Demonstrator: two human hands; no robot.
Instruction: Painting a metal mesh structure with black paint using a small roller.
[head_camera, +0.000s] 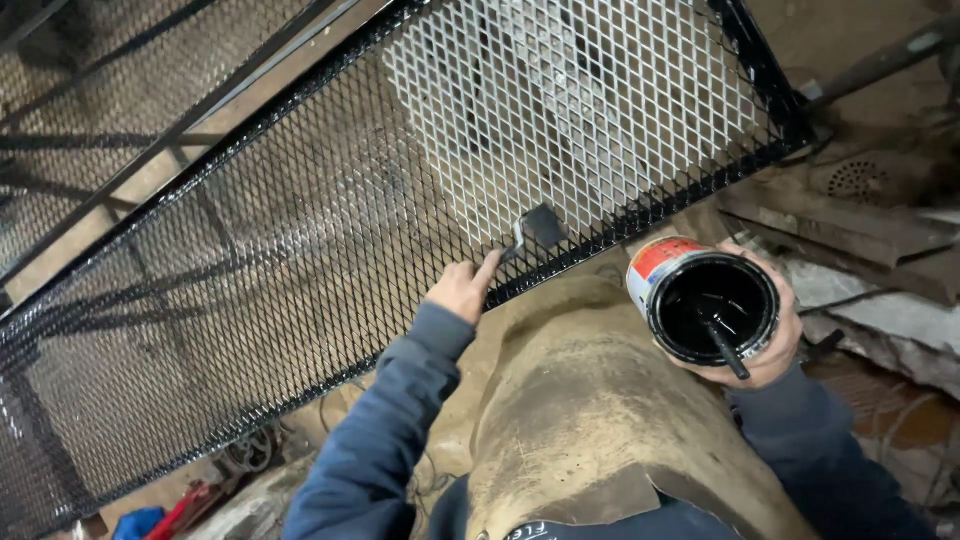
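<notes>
Workshop floor; right hand (775, 350) holds can (705, 300), black paint inside.

- Dusty concrete floor (850, 40) lay under dim light.
- A round metal drain grate (858, 180) sat beside stacked rusty steel bars (850, 225).
- Red tools (185, 505) lay at the lower left.

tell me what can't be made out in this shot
- Head view: the left hand hides most of the brush handle.
- The can hides the right hand palm; only its fingers show.
- Black paint hides the can's depth.
- The mesh panel is cut off by the left edge.
</notes>
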